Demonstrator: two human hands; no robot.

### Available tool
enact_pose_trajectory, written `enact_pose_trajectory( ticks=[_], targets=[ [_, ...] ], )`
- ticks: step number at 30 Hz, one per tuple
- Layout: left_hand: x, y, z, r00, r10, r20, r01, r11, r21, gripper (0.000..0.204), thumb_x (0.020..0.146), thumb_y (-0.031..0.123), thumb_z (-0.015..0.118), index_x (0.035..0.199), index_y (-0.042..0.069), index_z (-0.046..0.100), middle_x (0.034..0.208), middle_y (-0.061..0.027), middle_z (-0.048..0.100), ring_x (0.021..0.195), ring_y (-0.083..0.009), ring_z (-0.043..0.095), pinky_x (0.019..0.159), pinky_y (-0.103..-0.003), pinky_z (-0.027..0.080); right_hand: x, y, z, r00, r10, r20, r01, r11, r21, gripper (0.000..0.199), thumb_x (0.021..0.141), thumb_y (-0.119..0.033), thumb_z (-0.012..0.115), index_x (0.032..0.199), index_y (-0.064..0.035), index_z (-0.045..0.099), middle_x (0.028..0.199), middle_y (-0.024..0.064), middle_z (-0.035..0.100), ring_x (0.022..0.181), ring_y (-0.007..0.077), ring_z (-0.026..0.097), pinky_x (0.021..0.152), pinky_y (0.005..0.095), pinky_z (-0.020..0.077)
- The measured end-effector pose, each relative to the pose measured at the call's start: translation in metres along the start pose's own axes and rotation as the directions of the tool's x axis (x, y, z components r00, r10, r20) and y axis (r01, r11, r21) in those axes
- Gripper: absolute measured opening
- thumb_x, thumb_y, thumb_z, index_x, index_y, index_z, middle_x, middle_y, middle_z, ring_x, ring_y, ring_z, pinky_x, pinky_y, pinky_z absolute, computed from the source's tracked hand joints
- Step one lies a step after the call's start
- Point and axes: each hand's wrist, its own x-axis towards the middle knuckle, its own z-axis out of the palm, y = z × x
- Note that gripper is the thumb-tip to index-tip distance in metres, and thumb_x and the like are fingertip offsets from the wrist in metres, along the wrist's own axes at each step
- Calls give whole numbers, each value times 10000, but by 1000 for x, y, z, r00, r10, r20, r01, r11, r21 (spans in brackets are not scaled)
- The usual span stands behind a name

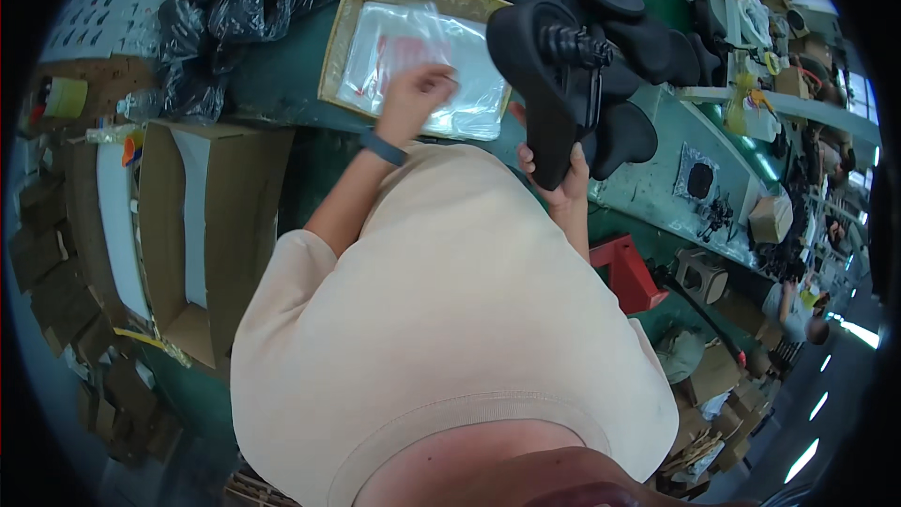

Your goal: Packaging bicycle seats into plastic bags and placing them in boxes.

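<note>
My right hand grips a black bicycle saddle by its narrow nose. The saddle stands nearly upright, its springs and metal rails facing right. Over an open cardboard box full of clear plastic bags, my left hand is closed in a pinch. A thin clear plastic bag, smeared by motion and with reddish print, rises from its fingers. More black saddles are piled just right of the held one.
Saddles wrapped in clear plastic lie at the far left of the green table. A tall open carton stands at my left. To my right are a red metal part and a stool. Another person is farther off.
</note>
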Motion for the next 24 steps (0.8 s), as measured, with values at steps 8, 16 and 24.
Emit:
enact_pose_trajectory(
  ticks=[8, 16, 24],
  targets=[
    [-13, -61, 21, 745, -169, 646, -539, 419, 731, 199, 905, 129, 775, 1088, 119, 852, 1094, -174, 811, 995, -404, 760, 887, -496, 606, -31, -1, -17, 1000, -10, 29, 6, 990, 141, 1024, 895, -421, 915, 1703, -116, 365, 1626, 146, 492, 975, 210, 540, 816, 319, 519],
    [-17, -59, 70, 851, 61, 522, -55, 998, -27, 175, 1003, 194, 787, 1114, 64, 825, 987, -81, 826, 913, -204, 769, 851, -397, 604, -67, 10, -25, 984, -109, -137, 144, 952, 271, 943, 887, -366, 934, 1648, -89, 450, 1567, 142, 518, 967, 218, 559, 811, 322, 539],
    [142, -57, -96, 922, 347, -172, -154, 735, 661, 179, 1000, 259, 768, 1127, 150, 829, 1008, -167, 826, 954, -348, 808, 788, -438, 633, -105, 10, -26, 943, -321, -90, 333, 894, 299, 921, 902, -373, 932, 1657, -145, 455, 1532, 122, 496, 971, 217, 565, 800, 318, 531]
  ],
)
